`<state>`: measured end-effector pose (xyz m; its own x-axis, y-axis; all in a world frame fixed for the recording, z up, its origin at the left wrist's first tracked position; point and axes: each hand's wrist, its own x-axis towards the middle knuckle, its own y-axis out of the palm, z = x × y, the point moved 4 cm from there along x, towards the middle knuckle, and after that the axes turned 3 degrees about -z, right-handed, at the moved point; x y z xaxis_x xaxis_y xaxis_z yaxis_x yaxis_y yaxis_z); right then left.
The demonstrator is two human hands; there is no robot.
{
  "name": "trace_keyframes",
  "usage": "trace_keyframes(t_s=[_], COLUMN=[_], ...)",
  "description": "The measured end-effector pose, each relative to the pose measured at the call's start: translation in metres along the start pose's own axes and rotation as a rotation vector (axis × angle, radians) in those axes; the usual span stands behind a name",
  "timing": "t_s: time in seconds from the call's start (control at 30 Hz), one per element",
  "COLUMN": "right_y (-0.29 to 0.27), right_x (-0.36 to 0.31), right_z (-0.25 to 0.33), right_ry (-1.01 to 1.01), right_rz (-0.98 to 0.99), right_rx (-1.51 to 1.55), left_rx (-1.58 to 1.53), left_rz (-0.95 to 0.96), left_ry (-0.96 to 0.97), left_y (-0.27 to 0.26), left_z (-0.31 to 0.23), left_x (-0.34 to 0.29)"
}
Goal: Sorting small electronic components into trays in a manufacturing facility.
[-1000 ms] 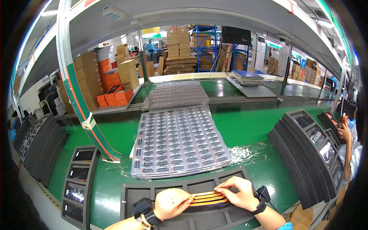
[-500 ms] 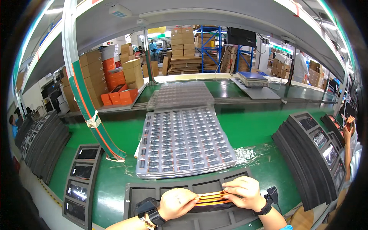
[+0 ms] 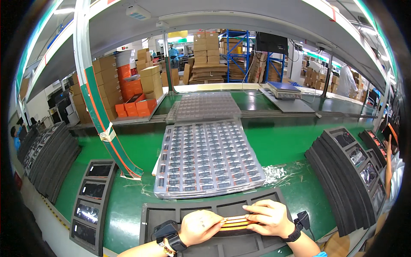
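Above a black foam tray (image 3: 147,216) with several recesses, I hold a few thin, dark, flat pieces with orange edges (image 3: 235,225). They lie roughly level, one behind another. My left hand (image 3: 199,227) is closed, pinching their left end between thumb and fingers. At the right end, my right hand (image 3: 272,217) has its thumb at the near side and its fingers over the far side, the index finger partly stretched out. Beyond the foam tray lies a stack of clear plastic trays (image 3: 209,158), filled with rows of small dark parts with orange bits.
On the left, a foam tray (image 3: 96,175) carries dark glossy panels, with more stacked trays (image 3: 53,156) behind it. A tall foam tray stack (image 3: 338,188) stands at the right, near another person's arm (image 3: 388,165). A taped post (image 3: 96,103) rises at the left.
My right hand's fingers have shifted slightly along the orange-edged pieces, its index finger straighter. My left hand keeps its pinch. At the far right, the other person's hand has moved.
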<state>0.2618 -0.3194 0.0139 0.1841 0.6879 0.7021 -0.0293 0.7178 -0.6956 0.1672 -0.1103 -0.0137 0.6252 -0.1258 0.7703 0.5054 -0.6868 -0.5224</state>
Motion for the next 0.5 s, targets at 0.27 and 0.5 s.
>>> trace_keyframes(t_s=[0.27, 0.5], right_y=[0.0, 0.007], right_x=[-0.013, 0.02], right_z=[-0.029, 0.018], right_ry=[0.165, 0.073], right_rz=[-0.031, 0.022], right_rx=[0.09, 0.304], left_rx=[-0.003, 0.032], left_rz=[-0.031, -0.091], left_ry=[-0.069, -0.024], left_y=[0.007, -0.006], left_z=[0.003, -0.039], left_x=[0.005, 0.021])
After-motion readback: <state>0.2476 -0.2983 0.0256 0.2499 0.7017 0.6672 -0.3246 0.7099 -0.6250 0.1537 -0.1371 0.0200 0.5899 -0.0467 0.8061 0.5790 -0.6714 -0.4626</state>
